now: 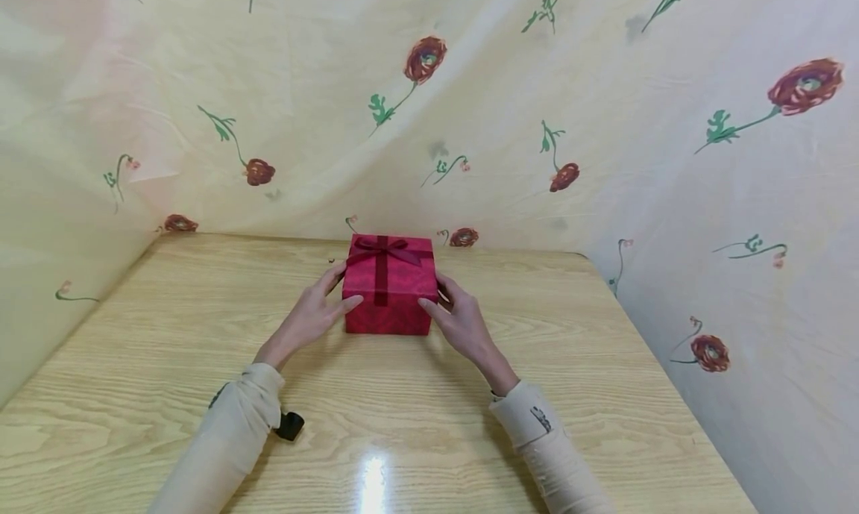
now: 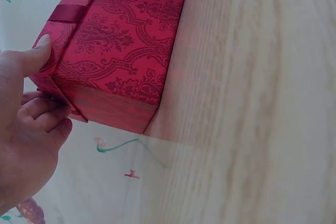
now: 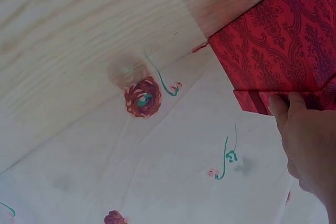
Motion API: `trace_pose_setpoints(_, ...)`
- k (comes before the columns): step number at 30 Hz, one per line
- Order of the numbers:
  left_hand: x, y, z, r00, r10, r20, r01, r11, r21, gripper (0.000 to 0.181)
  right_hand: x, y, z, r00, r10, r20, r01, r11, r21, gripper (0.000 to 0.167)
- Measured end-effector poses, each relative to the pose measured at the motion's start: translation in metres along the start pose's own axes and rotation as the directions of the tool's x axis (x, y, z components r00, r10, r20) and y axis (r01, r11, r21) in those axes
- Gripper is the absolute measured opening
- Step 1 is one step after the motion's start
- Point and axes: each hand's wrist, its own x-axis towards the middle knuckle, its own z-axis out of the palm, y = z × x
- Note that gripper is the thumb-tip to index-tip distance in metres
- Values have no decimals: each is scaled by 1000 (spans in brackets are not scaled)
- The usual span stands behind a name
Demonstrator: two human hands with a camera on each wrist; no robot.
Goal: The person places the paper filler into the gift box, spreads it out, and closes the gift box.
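Note:
A red patterned gift box (image 1: 365, 322) sits near the back edge of the wooden table. Its lid (image 1: 411, 281) bears a dark red ribbon (image 1: 381, 284) tied in a bow on top. My left hand (image 1: 312, 312) grips the lid at its left side, thumb on the front face. In the left wrist view, the curled fingers (image 2: 44, 111) are at the lid's lower edge. On the opposite side my right hand (image 1: 464, 326) holds the lid, its thumb at the front right corner. The right wrist view shows fingertips (image 3: 296, 100) against the lid's side. The box's inside is hidden.
The light wooden table (image 1: 376, 395) spreads around the box on both sides and in front. A cream cloth with red flowers (image 1: 302, 104) hangs close behind it and along the sides. A small black object (image 1: 290, 426) shows beside the left sleeve.

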Motion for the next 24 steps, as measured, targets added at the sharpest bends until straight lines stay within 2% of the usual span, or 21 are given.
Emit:
trace_pose_setpoints(9, -1, -4, 0, 1000, -8, 23, 8, 1000, 16, 79, -2, 2, 0, 1000, -18, 13, 18, 1000, -10, 58)
trace_pose_setpoints(17, -1, -6, 1, 999, -23, 28, 22, 999, 42, 79, -3, 5, 2, 1000, 10, 14, -9, 999, -46, 57)
trace_pose_setpoints(24, -2, -6, 1, 998, -48, 31, 47, 998, 50, 80, -4, 7, 3, 1000, 4, 20, -3, 999, -52, 58)
